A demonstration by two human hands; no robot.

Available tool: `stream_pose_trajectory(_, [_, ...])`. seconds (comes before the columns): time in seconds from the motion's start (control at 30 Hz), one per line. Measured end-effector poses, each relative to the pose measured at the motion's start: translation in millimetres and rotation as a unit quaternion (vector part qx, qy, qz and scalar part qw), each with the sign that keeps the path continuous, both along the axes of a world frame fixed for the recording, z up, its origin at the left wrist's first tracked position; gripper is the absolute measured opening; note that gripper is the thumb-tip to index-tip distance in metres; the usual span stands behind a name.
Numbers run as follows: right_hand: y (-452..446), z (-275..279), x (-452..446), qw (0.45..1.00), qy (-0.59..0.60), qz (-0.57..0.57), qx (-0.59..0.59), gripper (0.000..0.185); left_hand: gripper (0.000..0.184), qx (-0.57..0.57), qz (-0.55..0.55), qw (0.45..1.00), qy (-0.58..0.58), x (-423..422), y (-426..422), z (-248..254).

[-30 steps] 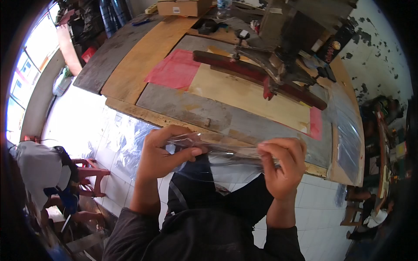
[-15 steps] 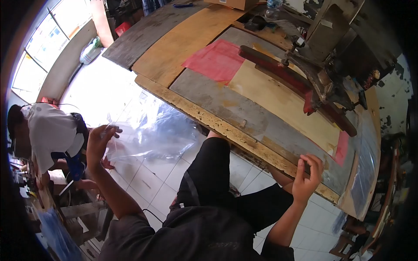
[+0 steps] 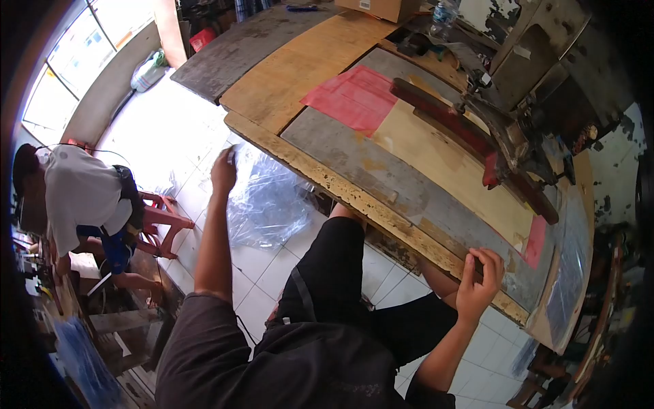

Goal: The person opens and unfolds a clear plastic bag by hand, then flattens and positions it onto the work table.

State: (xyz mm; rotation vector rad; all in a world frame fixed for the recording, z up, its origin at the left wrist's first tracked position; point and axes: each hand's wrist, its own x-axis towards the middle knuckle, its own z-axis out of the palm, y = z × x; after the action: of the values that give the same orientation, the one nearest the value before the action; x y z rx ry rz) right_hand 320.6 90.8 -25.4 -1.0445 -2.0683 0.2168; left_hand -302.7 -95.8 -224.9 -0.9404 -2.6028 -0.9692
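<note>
My left hand (image 3: pixel 223 172) is raised to the left of the table's front edge, beside a heap of clear plastic film (image 3: pixel 269 201) on the floor. Its fingers are mostly turned away, so their grip is hidden. At the table's near right edge, my right hand (image 3: pixel 479 283) has its fingers curled and the thumb tip close to the index tip. Anything pinched there is too small to see. Beyond it, a pale yellow sheet (image 3: pixel 436 160) and red pieces (image 3: pixel 351 99) lie on the grey table surface (image 3: pixel 340 146).
A long dark-red bar on a metal arm (image 3: pixel 470 140) crosses above the sheet. Clear plastic (image 3: pixel 572 273) covers a board at the right. A person in a white shirt (image 3: pixel 85 191) sits at the left near a red stool (image 3: pixel 163 228). A cardboard box (image 3: pixel 381 7) stands at the back.
My left hand has moved right and up, toward the table. The clear film that stretched near it now lies lower, heaped on the floor. My right hand has hardly moved; the view has shifted slightly.
</note>
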Motion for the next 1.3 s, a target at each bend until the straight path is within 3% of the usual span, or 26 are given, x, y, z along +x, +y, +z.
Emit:
stream_pose_trajectory(0.17, [-1.2,-1.6,-3.2,1.0,-0.008,-0.025,0.013,0.007,0.045,-0.109,-0.139,0.967,-0.184,57.2,77.8,-64.2])
stream_pose_trajectory(0.23, [-0.5,-2.5,-2.5,0.999,-0.01,-0.025,0.018,0.008,0.049,-0.048,-0.245,0.951,-0.182,87.0,106.6,-129.5])
stream_pose_trajectory(0.3, [-0.1,-3.6,-2.0,0.999,-0.014,-0.025,0.022,0.008,0.048,-0.033,-0.412,0.891,-0.189,163.2,126.7,-91.1])
stream_pose_trajectory(0.37, [0.4,-4.4,-3.1,0.999,-0.013,-0.031,0.025,0.008,0.049,-0.018,-0.453,0.857,-0.244,229.3,142.4,-83.4])
stream_pose_trajectory(0.43, [1.0,-4.4,-3.6,0.999,-0.015,-0.031,0.031,0.008,0.05,-0.083,-0.489,0.855,-0.152,277.8,158.4,-77.3])
stream_pose_trajectory(0.47, [0.9,-4.5,-3.4,0.999,-0.016,-0.03,0.037,0.008,0.05,-0.083,-0.489,0.854,-0.153,298.1,158.1,-57.8])
stream_pose_trajectory(0.53, [0.2,-4.6,-1.8,0.999,-0.002,-0.02,0.027,0.009,0.053,-0.275,-0.426,0.862,0.0,332.3,152.3,-10.2])
stream_pose_trajectory(0.6, [1.6,-3.8,4.3,0.999,0.016,-0.027,0.022,0.011,0.053,-0.273,-0.431,0.86,0.006,332.3,164.1,-60.7])
stream_pose_trajectory(0.67, [-0.5,-3.7,18.2,0.997,0.071,0.013,-0.024,0.014,0.053,-0.242,-0.438,0.866,-0.018,318.9,179.0,-75.6])
stream_pose_trajectory(0.77, [-5.0,2.7,52.5,0.999,0.035,-0.034,-0.022,0.016,0.052,-0.204,-0.465,0.859,-0.065,285.9,201.9,-97.7])
stream_pose_trajectory(1.07, [30.9,36.0,229.2,0.951,-0.093,-0.286,0.071,0.034,0.052,-0.166,-0.471,0.85,-0.169,224.6,204.7,-133.2])
stream_pose_trajectory(1.13, [45.5,36.9,273.4,0.912,-0.157,-0.377,0.029,0.051,0.052,-0.154,-0.467,0.849,-0.191,217.4,194.1,-143.8])
stream_pose_trajectory(1.17, [52.5,31.2,296.7,0.911,-0.155,-0.381,0.027,0.051,0.053,-0.147,-0.465,0.849,-0.204,214.1,188.0,-149.4])
stream_pose_trajectory(1.23, [65.6,17.1,336.9,0.919,-0.166,-0.348,-0.084,0.069,0.053,-0.135,-0.458,0.848,-0.23,207.2,171.8,-159.6])
stream_pose_trajectory(1.27, [68.7,16.0,344.6,0.927,-0.102,-0.306,-0.193,0.075,0.053,-0.131,-0.452,0.847,-0.246,203.5,161.4,-165.0])
stream_pose_trajectory(1.3, [67.8,15.9,345.3,0.927,-0.101,-0.306,-0.192,0.075,0.053,-0.126,-0.446,0.847,-0.261,200.6,151.6,-170.5])
